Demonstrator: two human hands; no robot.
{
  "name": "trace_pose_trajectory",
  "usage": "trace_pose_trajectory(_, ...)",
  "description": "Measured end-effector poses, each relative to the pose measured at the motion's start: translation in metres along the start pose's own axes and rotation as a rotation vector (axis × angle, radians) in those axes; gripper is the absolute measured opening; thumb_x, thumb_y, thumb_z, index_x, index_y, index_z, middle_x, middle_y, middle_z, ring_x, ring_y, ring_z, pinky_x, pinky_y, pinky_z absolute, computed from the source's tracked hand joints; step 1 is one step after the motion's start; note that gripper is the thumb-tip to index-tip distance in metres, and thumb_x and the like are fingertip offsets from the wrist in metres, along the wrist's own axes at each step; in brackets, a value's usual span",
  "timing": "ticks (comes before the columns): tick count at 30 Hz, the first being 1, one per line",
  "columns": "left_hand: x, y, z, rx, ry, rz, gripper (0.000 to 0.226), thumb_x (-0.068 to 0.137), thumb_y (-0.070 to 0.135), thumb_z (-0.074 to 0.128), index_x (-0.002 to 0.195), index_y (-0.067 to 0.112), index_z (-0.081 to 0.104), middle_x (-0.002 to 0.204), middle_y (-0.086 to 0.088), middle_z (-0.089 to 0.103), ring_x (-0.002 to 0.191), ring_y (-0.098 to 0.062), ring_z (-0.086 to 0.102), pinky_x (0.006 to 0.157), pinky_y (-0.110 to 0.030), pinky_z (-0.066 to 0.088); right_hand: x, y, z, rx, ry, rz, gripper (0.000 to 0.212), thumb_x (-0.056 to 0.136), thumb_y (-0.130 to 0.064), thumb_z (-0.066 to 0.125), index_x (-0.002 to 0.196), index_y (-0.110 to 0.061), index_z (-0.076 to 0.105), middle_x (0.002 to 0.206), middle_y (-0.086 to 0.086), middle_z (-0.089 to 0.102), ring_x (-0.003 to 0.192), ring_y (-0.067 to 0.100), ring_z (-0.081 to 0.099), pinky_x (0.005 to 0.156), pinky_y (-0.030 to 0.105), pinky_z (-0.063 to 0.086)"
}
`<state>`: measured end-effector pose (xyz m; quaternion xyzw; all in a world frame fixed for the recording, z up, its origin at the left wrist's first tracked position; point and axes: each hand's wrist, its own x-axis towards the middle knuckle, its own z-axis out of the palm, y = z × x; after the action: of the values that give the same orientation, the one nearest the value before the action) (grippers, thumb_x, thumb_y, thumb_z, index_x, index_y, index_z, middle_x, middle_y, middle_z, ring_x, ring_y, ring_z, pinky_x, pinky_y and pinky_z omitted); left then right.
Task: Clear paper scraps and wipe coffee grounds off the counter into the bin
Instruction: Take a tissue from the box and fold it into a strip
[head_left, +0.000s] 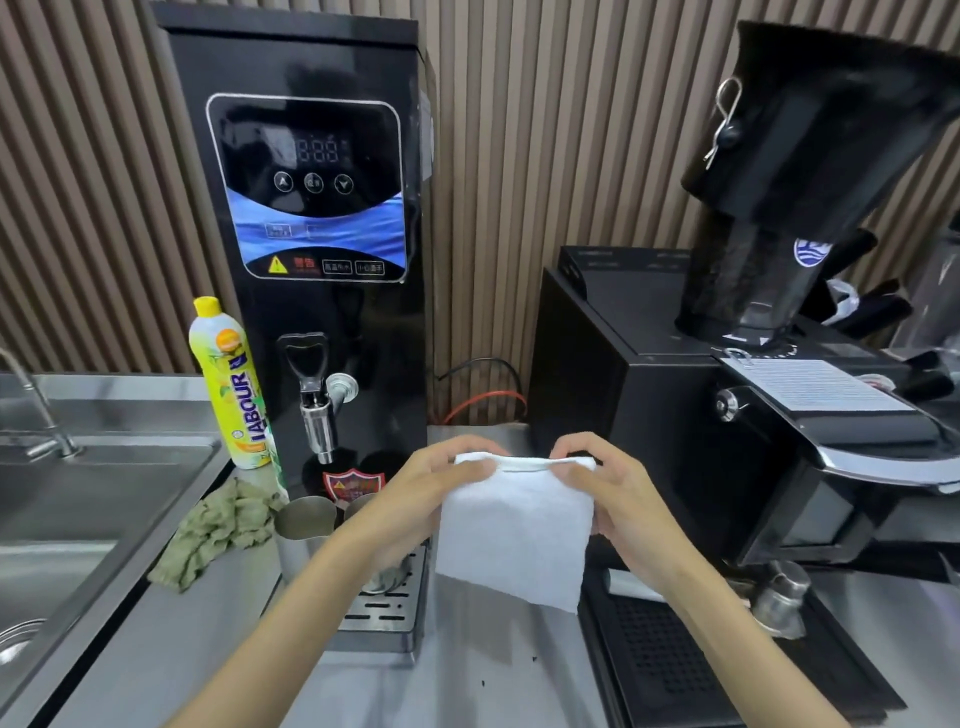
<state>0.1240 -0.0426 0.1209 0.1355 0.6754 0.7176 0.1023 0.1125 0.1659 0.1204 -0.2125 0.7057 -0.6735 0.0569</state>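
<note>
Brushed stainless-steel counter (467, 686) fills the bottom of the view, smooth and dull grey. A few dark specks of coffee grounds (483, 682) lie on it, in front of the water boiler (311, 208) and slightly to its right.

Two bare forearms reach up over that surface. The left hand (431, 483) and right hand (613, 493) each pinch an upper corner of a white cloth (519, 540), thumbs in front and fingers curled behind its folded top hem. The cloth is soft, nubbly and roughly square. It hangs clear of the counter, just right of the boiler's base.

The boiler is a tall, glossy black box with a rounded display panel and a chrome tap. A slotted metal drip tray (384, 613) sits at its foot, with a steel pitcher (304, 525) standing at the tray's left edge.

A crumpled, coarse green rag (223, 530) lies on the counter to the left of the boiler. Beside the boiler's left wall stands a yellow plastic detergent bottle (228, 384). Further left is a steel sink (78, 499).

Right of the boiler stands a matte black coffee grinder (623, 395) with a dark conical hopper (810, 156) on top. A ridged black rubber mat (665, 660) lies below the grinder, and a metal tamper (782, 597) stands at its right side.
</note>
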Motion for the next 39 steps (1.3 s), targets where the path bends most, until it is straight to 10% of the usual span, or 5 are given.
trace_pose_trajectory(9, -0.003, -0.002, -0.007, -0.093, -0.032, 0.055, 0.022, 0.074, 0.03, 0.068, 0.089, 0.017, 0.075, 0.089, 0.004, 0.074, 0.084, -0.009, 0.069, 0.068, -0.014, 0.053, 0.003, -0.008, -0.009, 0.036, -0.094, 0.001, 0.031, 0.074, -0.041, 0.058, 0.08, -0.014, 0.071, 0.082, -0.002, 0.068, 0.071, 0.014, 0.066, 0.051, 0.022, 0.051)
trace_pose_trajectory(16, 0.012, -0.01, -0.001, 0.22, 0.21, 0.058, 0.02, 0.078, 0.018, 0.073, 0.092, 0.03, 0.069, 0.085, 0.002, 0.07, 0.089, -0.016, 0.066, 0.084, -0.025, 0.049, 0.008, -0.01, -0.012, -0.335, 0.049, 0.014, 0.013, 0.082, -0.014, 0.067, 0.09, -0.025, 0.068, 0.079, 0.002, 0.075, 0.073, 0.013, 0.072, 0.06, 0.03, 0.061)
trace_pose_trajectory(21, 0.016, -0.021, 0.008, 0.563, 0.227, 0.038, 0.02, 0.087, 0.025, 0.062, 0.073, 0.035, 0.052, 0.059, 0.013, 0.06, 0.062, -0.009, 0.053, 0.059, -0.02, 0.041, 0.006, 0.002, -0.015, -0.497, 0.012, -0.045, 0.01, 0.089, -0.018, 0.057, 0.083, -0.025, 0.053, 0.082, 0.013, 0.064, 0.07, 0.03, 0.064, 0.058, 0.037, 0.059)
trace_pose_trajectory(28, 0.002, -0.034, 0.012, -0.08, 0.033, -0.088, 0.007, 0.084, 0.016, 0.063, 0.084, 0.021, 0.067, 0.075, 0.004, 0.07, 0.062, -0.007, 0.06, 0.058, -0.015, 0.047, -0.007, 0.016, -0.024, -0.013, -0.13, 0.093, 0.013, 0.076, -0.023, 0.061, 0.083, -0.014, 0.064, 0.077, -0.003, 0.063, 0.071, 0.013, 0.06, 0.06, 0.027, 0.054)
trace_pose_trajectory(39, 0.009, -0.041, 0.008, 0.174, 0.179, -0.06, 0.027, 0.082, 0.01, 0.068, 0.106, 0.022, 0.065, 0.083, 0.001, 0.066, 0.081, -0.013, 0.064, 0.072, -0.018, 0.048, -0.004, 0.025, -0.021, -0.356, 0.054, 0.034, 0.011, 0.085, -0.015, 0.064, 0.089, -0.026, 0.063, 0.081, -0.001, 0.068, 0.076, 0.01, 0.068, 0.059, 0.024, 0.058)
